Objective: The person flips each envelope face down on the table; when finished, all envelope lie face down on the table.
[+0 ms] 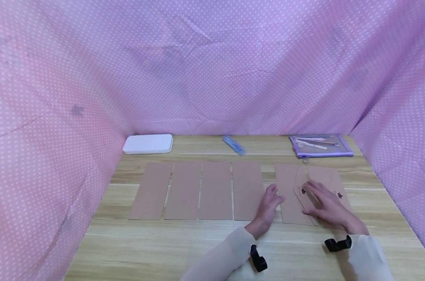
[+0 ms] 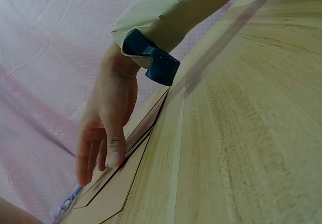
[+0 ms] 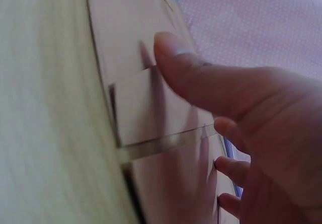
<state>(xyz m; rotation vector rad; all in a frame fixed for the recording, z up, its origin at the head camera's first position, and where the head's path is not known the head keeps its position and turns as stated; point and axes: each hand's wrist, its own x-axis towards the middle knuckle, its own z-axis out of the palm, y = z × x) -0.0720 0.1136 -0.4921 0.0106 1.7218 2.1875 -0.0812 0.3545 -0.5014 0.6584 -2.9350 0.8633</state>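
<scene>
In the head view, a row of flat brown kraft-paper pieces that look like envelopes lies on the table. Four plain ones, such as this brown envelope [image 1: 183,191], are at left and centre. At right, one brown envelope [image 1: 286,195] shows a slanted flap edge and a small black crown print; beside it lies another crown-printed envelope [image 1: 333,181]. My right hand [image 1: 326,205] spreads over these two, its thumb [image 3: 176,58] held apart from the fingers. The left hand [image 1: 267,208], fingers loosely bent, is between the fourth and fifth envelopes, holding nothing.
Along the back edge are a white case [image 1: 147,144], a small blue item [image 1: 234,145] and a purple-trimmed mesh pouch [image 1: 346,152] containing pens. Pink dotted cloth [image 1: 212,78] encloses the wooden table [image 1: 145,249] at the back and sides.
</scene>
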